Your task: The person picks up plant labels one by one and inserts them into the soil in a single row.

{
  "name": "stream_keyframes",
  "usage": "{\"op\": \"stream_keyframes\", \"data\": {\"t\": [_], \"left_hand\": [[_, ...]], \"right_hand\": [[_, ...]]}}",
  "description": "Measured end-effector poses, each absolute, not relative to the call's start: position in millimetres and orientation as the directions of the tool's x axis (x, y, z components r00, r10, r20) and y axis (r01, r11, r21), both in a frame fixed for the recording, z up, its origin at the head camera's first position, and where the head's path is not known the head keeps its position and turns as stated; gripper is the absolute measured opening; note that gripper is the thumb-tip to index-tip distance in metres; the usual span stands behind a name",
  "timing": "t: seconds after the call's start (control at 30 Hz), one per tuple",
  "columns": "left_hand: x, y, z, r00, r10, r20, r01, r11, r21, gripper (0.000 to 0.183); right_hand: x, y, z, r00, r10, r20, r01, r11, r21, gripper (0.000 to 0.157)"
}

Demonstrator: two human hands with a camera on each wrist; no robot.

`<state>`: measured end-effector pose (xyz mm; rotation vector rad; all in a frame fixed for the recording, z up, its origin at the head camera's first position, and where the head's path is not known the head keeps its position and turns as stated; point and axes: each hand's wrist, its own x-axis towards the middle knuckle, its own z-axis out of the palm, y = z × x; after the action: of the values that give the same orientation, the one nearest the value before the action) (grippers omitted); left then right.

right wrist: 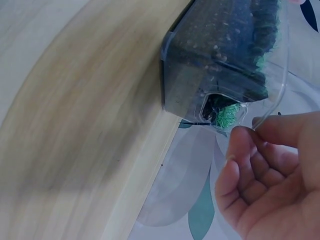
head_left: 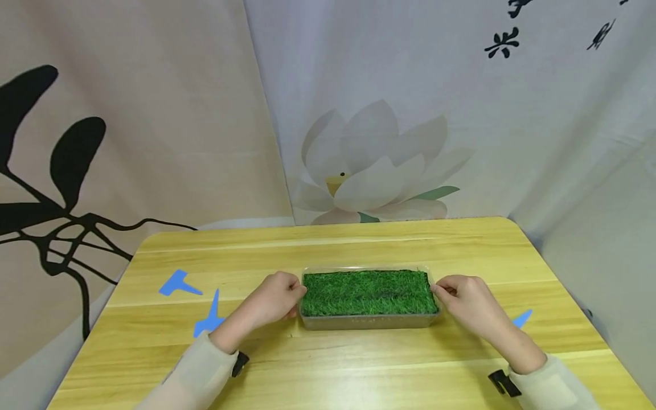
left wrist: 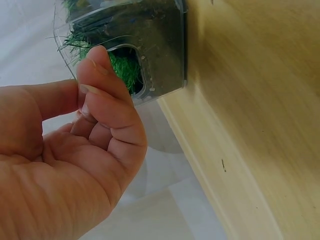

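A clear plastic box [head_left: 366, 323] stands lengthwise across the table, with green artificial turf [head_left: 366, 293] filling its top. At its left end my left hand [head_left: 277, 297] pinches the rim between thumb and index finger. In the left wrist view, the other fingers curl beside a rounded opening with green blades [left wrist: 126, 70] showing through. My right hand [head_left: 465, 302] pinches the rim at the opposite end. Seen from the right wrist, thumb and index fingertip meet on the thin clear lip [right wrist: 280, 102], and dark contents show through the box wall [right wrist: 200, 55].
Flat blue shapes [head_left: 179, 283] lie on the wooden table [head_left: 328, 364] to the left, and another blue piece [head_left: 523, 318] shows beside the right wrist. Behind the table hangs a pale curtain [head_left: 384, 68] with flower and black plant prints. Black bands [head_left: 504, 383] sit at both wrists.
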<state>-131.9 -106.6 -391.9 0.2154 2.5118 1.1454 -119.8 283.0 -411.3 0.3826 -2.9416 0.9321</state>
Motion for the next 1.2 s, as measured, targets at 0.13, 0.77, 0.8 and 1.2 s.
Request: {"op": "stream_keyframes", "data": {"t": [0.13,0.77,0.8,1.2], "left_hand": [[-128,-110,-394,-0.92,0.29,-0.265,-0.014,0.651,0.759,0.035],[-107,-125,-397,-0.921,0.3,-0.249,-0.005,0.631,0.776,0.032],[-106,-126,-397,-0.921,0.301,-0.249,-0.005,0.627,0.779,0.033],[-95,-133,-401,-0.92,0.313,-0.237,0.002,0.608,0.794,0.032]], "right_hand": [[-118,281,-411,-0.967,-0.233,0.1,-0.248,0.787,-0.565,0.032],[-113,271,-410,-0.96,-0.255,0.114,-0.273,0.776,-0.569,0.02],[-113,271,-410,-0.96,-0.254,0.116,-0.273,0.774,-0.571,0.019],[-106,266,-414,-0.955,-0.25,0.16,-0.296,0.764,-0.572,0.013]]}}
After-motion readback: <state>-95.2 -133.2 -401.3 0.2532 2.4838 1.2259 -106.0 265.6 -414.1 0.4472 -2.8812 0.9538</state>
